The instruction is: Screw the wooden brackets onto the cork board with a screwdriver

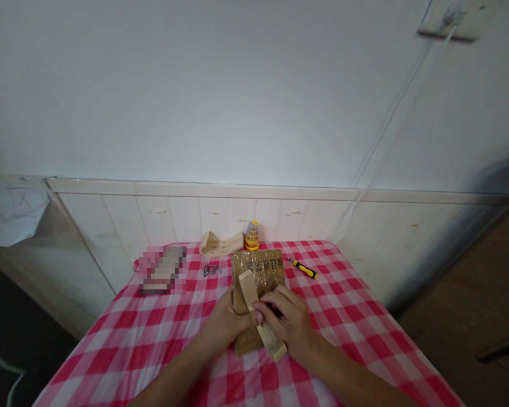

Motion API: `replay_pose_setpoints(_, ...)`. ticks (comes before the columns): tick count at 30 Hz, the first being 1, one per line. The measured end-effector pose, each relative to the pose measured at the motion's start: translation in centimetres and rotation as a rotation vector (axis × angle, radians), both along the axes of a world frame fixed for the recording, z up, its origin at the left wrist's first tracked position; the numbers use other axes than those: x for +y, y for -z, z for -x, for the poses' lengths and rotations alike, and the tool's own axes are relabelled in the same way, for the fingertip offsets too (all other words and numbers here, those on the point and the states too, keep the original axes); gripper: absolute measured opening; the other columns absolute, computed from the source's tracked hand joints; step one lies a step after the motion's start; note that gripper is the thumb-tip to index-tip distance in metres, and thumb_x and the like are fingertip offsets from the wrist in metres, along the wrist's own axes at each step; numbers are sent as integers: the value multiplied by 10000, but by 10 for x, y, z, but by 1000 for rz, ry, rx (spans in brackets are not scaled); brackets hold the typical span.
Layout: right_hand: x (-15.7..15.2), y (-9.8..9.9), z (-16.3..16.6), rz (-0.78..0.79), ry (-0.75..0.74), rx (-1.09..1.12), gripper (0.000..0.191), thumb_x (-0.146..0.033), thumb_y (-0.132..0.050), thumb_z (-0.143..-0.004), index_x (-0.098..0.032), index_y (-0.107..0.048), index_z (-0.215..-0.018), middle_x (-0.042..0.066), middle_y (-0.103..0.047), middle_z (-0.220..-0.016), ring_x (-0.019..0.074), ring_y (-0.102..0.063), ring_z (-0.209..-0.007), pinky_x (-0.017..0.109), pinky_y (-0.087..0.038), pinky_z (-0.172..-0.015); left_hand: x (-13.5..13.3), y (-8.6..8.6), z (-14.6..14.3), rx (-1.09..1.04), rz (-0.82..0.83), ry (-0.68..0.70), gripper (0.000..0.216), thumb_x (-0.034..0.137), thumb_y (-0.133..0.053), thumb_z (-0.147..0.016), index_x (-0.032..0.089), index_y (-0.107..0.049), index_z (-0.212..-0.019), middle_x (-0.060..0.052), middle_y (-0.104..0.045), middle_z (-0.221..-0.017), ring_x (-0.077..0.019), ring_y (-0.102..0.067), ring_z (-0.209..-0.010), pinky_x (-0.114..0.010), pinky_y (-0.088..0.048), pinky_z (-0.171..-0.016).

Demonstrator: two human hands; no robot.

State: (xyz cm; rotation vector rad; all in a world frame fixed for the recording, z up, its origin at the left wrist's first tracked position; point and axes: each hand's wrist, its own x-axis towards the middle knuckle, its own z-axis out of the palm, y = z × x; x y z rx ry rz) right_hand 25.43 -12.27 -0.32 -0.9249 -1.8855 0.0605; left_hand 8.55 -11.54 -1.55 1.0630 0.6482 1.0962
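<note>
A brown wooden board with dark printed characters lies on the red-and-white checked tablecloth. Across it rests a pale wooden strip, slanting from upper left to lower right. My left hand is closed on the board's left edge, thumb pressed against the strip. My right hand is closed over the strip's lower part, fingers curled and holding it against the board. Both hands touch at the thumbs.
A curved pale wooden piece and a yellow screwdriver-bit jar stand at the table's back edge. Loose screws lie left of the board, a yellow-and-black screwdriver to its right. A blurred-out object sits at back left. The wall is close behind.
</note>
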Motion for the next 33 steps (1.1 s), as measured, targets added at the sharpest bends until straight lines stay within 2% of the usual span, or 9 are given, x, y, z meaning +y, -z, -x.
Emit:
replay_pose_setpoints(4, -7, -3, 1, -31, -68, -58, 162, -218, -545, -976, -221, -683, -1062, 61, -678, -806, 212, -631, -746, 342, -502, -663, 2, -6, 3, -74, 149, -154, 578, 441, -886, -662, 173, -640, -1111, -110, -764, -1025, -253, -729, -845, -375, -574, -784)
replay_pose_setpoints(7, -13, -9, -2, -56, -177, -77, 291, -202, -543, -945, -210, -600, -1230, 88, -692, -930, 248, -645, -854, 405, -529, -773, 4, -14, 8, -110, 195, -239, 570, 450, -875, -673, 180, -630, -1112, -87, -775, -971, -246, -735, -793, -360, -583, -725)
replay_pose_setpoints(11, -19, -14, -2, -67, -323, -149, 466, -276, -571, -899, -183, -495, -1349, 125, -687, -1069, 284, -652, -964, 458, -537, -867, 6, -19, 10, -131, 211, -276, 604, 483, -832, -725, 181, -596, -1192, -101, -776, -1015, -260, -748, -830, -387, -597, -755)
replay_pose_setpoints(13, -20, -12, 1, -93, -281, -185, 486, -342, -654, -869, -178, -515, -1305, 135, -691, -1065, 300, -651, -956, 474, -538, -862, 5, -16, 7, -140, 214, -277, 630, 494, -822, -736, 193, -572, -1230, -105, -771, -1058, -263, -751, -851, -390, -598, -765)
replay_pose_setpoints(18, -18, -5, 8, -145, -205, -203, 198, -283, -671, -916, -186, -607, -1077, 84, -688, -870, 246, -628, -800, 405, -531, -743, 1, -5, 0, -108, 189, -234, 598, 499, -832, -729, 190, -583, -1176, -96, -765, -1036, -256, -736, -884, -372, -582, -783)
replay_pose_setpoints(22, -18, -4, 7, -177, -184, -194, 171, -296, -642, -956, -179, -633, -1080, 87, -680, -889, 232, -618, -808, 390, -513, -730, -6, -5, -2, -85, 165, -198, 575, 438, -876, -687, 174, -621, -1130, -97, -755, -1037, -229, -721, -864, -330, -572, -766)
replay_pose_setpoints(25, -18, -5, 7, -213, -166, -200, 116, -265, -623, -973, -173, -653, -1037, 73, -674, -855, 214, -604, -768, 371, -493, -701, -11, -10, -4, -91, 212, -218, 579, 460, -859, -705, 181, -624, -1155, -78, -759, -986, -190, -709, -739, -280, -551, -643)
replay_pose_setpoints(29, -20, -8, 10, -222, -205, -209, 157, -249, -605, -984, -143, -661, -1085, 88, -680, -881, 214, -600, -786, 376, -488, -714, -14, -15, -4, -71, 253, -226, 605, 499, -833, -730, 167, -629, -1194, -47, -751, -831, -144, -652, -575, -223, -469, -499)
replay_pose_setpoints(33, -22, -11, 10, -193, -232, -236, 182, -232, -569, -989, -146, -661, -1121, 98, -682, -904, 223, -597, -793, 392, -499, -718, -12, -14, -1, -57, 262, -252, 566, 457, -846, -727, 169, -663, -1178, -12, -737, -760, -120, -626, -541, -208, -465, -495)
